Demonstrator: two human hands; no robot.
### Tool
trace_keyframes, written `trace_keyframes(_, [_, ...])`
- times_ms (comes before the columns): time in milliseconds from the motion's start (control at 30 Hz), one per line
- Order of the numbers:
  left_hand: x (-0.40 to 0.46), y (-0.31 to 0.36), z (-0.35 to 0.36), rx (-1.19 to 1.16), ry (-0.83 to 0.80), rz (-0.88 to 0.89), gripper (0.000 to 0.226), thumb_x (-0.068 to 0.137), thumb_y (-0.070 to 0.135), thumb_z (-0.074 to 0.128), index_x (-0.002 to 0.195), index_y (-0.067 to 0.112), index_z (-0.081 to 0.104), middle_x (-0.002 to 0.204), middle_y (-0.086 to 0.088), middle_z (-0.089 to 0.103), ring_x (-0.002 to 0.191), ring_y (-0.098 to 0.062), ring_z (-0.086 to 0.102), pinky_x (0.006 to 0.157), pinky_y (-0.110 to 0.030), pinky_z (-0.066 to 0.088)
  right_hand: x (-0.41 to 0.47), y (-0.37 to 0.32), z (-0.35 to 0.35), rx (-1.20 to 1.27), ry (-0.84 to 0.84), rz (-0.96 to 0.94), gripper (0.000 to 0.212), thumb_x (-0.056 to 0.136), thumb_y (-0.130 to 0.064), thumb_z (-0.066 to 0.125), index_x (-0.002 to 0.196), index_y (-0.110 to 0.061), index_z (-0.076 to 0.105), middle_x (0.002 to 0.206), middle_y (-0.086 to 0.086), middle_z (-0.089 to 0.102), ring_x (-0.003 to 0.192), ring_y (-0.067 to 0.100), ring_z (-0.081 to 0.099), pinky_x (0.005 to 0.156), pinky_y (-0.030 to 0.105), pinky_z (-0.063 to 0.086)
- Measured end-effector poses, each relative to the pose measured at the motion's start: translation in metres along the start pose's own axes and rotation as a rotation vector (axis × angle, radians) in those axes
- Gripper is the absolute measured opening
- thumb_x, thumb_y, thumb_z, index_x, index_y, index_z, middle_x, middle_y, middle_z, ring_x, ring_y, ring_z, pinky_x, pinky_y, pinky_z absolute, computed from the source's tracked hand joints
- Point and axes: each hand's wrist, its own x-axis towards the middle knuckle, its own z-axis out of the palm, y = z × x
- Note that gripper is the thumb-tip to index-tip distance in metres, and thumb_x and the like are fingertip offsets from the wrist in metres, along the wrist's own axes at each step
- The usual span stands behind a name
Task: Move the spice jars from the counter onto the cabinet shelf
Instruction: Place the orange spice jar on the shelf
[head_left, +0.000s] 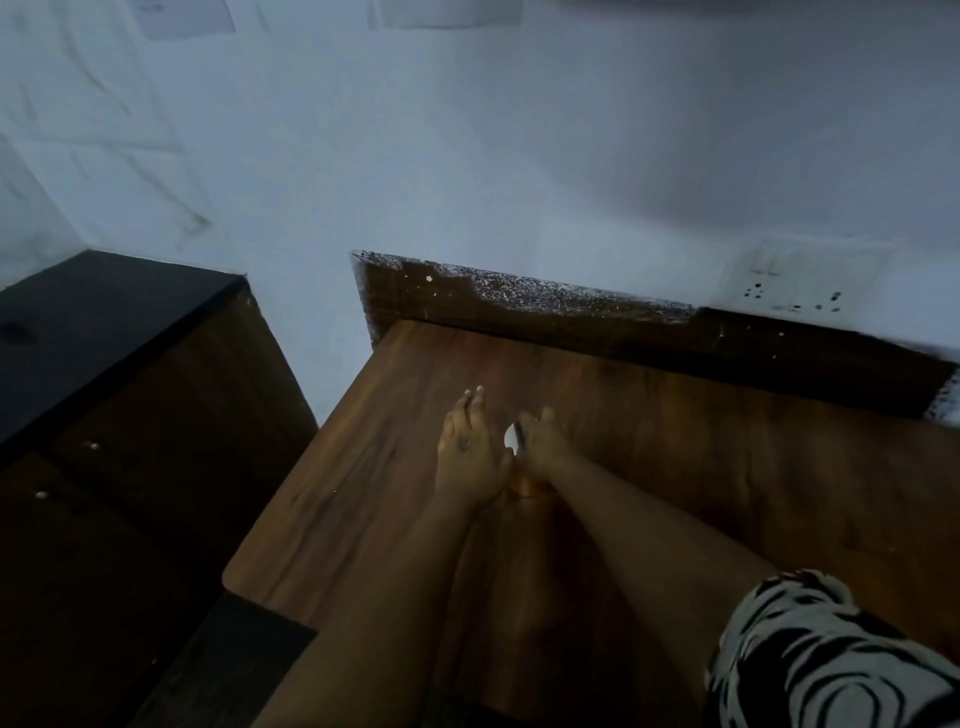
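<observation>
1. At the middle of the frame the right hand (540, 441) has its fingers curled over the top of a small spice jar (522, 480), gripping it around the white cap (511, 439). Only a sliver of cap and an orange-brown band of the jar's body show between the two hands.
2. The left hand (470, 452) lies just beside the jar on its left, fingers straight and stretched forward, palm turned toward it. Whether the palm actually touches the jar cannot be told.
3. The jar stands on the wooden surface (675, 467) at centre frame. No other jars are visible, and no cabinet shelf can be picked out for certain.
4. Handling, as a judgement: the jar looks small and light, rigid, probably smooth-sided and so a little slippery. A hold around the body just under the cap seems safer than by the cap alone, which could be loose.
5. The wooden surface is a warm brown laminate with streaky grain and a rounded near-left corner. Behind it runs a dark speckled upstand (519, 296), flecked with white.
6. At left of the frame sits a black slab-topped unit (93, 322) with dark brown fronts.
7. A pale wall fills the upper frame, with a white socket plate (795, 291) at right. A black-and-white patterned sleeve (810, 654) shows at lower right.
</observation>
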Motion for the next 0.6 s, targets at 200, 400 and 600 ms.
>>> trace_keyframes(200, [0.023, 0.012, -0.006, -0.611, -0.339, -0.505, 0.082, 0.087, 0.012, 0.065, 0.152, 0.010, 0.015, 0.151, -0.012, 0.029, 0.129, -0.027, 0.039, 0.099, -0.037, 0.045, -0.017, 0.027, -0.030, 0.255, 0.201, 0.148, 0.063, 0.074, -0.058, 0.071, 0.125, -0.023, 0.060, 0.136, 0.005, 0.053, 0.119, 0.021, 0.053, 0.098, 0.033, 0.047])
trace_keyframes(400, [0.033, 0.063, -0.001, -1.002, -0.616, -0.425, 0.072, 0.075, 0.009, 0.080, 0.134, 0.019, 0.041, 0.126, -0.004, 0.054, 0.101, -0.016, 0.058, 0.067, -0.023, 0.052, -0.046, 0.066, -0.106, 0.449, 0.491, 0.361, 0.051, 0.069, -0.071, 0.058, 0.090, -0.025, 0.063, 0.098, 0.000, 0.064, 0.086, 0.018, 0.057, 0.072, 0.029, 0.047])
trace_keyframes(600, [0.034, 0.146, 0.015, -0.752, -0.464, -0.018, 0.073, 0.062, 0.030, 0.091, 0.120, 0.023, 0.047, 0.115, 0.007, 0.051, 0.102, -0.011, 0.054, 0.074, -0.022, 0.048, -0.076, 0.108, -0.174, 0.566, 0.475, 0.378, 0.057, 0.070, -0.072, 0.059, 0.097, -0.022, 0.061, 0.107, 0.000, 0.059, 0.096, 0.020, 0.056, 0.073, 0.032, 0.044])
